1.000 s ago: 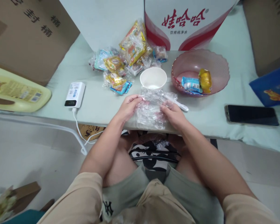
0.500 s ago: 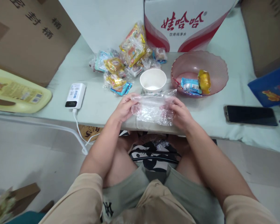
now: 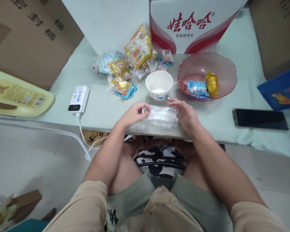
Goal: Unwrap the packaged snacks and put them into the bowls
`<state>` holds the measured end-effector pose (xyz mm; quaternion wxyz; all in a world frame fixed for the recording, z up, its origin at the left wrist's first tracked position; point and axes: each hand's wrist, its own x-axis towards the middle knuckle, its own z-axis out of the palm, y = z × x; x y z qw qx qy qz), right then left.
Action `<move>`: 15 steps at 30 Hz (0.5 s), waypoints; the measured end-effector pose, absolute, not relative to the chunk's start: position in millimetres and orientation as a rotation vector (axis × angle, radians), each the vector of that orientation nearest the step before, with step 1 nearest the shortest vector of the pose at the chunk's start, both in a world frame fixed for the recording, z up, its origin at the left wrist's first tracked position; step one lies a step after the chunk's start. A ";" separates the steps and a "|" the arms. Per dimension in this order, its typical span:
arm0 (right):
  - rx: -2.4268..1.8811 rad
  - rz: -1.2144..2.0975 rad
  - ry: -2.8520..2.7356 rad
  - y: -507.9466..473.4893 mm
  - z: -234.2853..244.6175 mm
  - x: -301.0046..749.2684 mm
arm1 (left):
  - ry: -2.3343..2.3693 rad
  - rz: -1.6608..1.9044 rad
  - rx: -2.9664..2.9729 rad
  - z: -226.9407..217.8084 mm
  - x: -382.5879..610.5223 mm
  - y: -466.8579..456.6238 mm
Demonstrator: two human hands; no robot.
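Note:
A crinkled clear plastic bag (image 3: 162, 116) lies folded low along the table's front edge, between my two hands. At its left end, my left hand (image 3: 135, 114) has thumb and fingers curled together on the film. My right hand (image 3: 188, 116) rests against the right end, its fingers apart and the index finger stretched toward the cup. Just beyond the bag stands a white paper cup (image 3: 159, 84) with a blue print low on its side. To the cup's right, a pink translucent bowl (image 3: 222, 74) holds a few blue and gold snack packets (image 3: 212, 84).
Several wrapped snacks (image 3: 137, 51) are heaped behind the cup, against white cartons (image 3: 195, 19). A power bank (image 3: 79, 98) with a white cable and a yellow bottle (image 3: 19, 96) lie on the left. On the right are a phone (image 3: 259, 119) and a blue package (image 3: 282, 91).
Both hands have lowered the plastic bag toward the table, and it looks flatter and narrower. My right fingers have loosened and spread. The cup's printed front now shows.

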<state>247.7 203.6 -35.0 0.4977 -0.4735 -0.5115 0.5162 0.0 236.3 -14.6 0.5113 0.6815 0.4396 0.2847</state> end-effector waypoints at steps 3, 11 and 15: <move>-1.184 0.960 -1.522 204.9 -31.7 250.6 | 1.065 0.636 1.805 -16.5 -0.3 231.9; -1.359 0.969 -1.937 199.3 -26.2 243.4 | 1.190 1.136 1.958 -19.9 11.8 229.2; -1.254 1.037 -1.757 196.7 -28.4 239.2 | 1.153 1.092 2.308 -12.8 30.6 218.8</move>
